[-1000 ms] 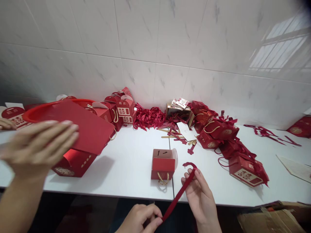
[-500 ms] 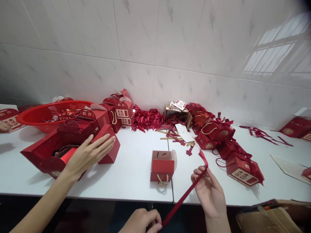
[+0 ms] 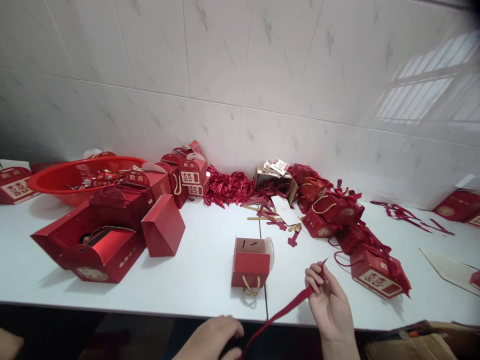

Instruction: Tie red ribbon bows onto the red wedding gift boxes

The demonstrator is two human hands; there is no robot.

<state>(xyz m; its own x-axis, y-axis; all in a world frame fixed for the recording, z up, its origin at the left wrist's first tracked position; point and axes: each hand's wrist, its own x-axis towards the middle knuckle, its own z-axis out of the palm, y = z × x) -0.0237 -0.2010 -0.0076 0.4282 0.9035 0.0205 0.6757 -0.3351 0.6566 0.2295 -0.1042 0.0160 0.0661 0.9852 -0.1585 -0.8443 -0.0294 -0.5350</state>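
Note:
A dark red ribbon (image 3: 287,309) runs slantwise between my two hands at the table's front edge. My right hand (image 3: 328,295) pinches its upper end, with a short tip sticking out above the fingers. Lower down, my left hand (image 3: 215,337) is curled at the ribbon's other end, which passes out of the frame by the fingertips; whether it is gripped there is hidden. Just beyond my hands, a small open red box (image 3: 252,270) with a twisted gold cord handle stands on the white table (image 3: 202,270).
Larger red boxes (image 3: 108,250) and a red basket (image 3: 48,180) of wrapped items stand left. Behind are a ribbon heap (image 3: 229,187) and a carton (image 3: 290,187). Ribboned boxes (image 3: 378,277) line the right. Brown cardboard (image 3: 423,345) sits lower right. A person's hand (image 3: 9,345) shows lower left.
The other person's arm has withdrawn from the left boxes. My right hand has slid to the ribbon's tip, and the ribbon hangs slacker. The view has shifted slightly.

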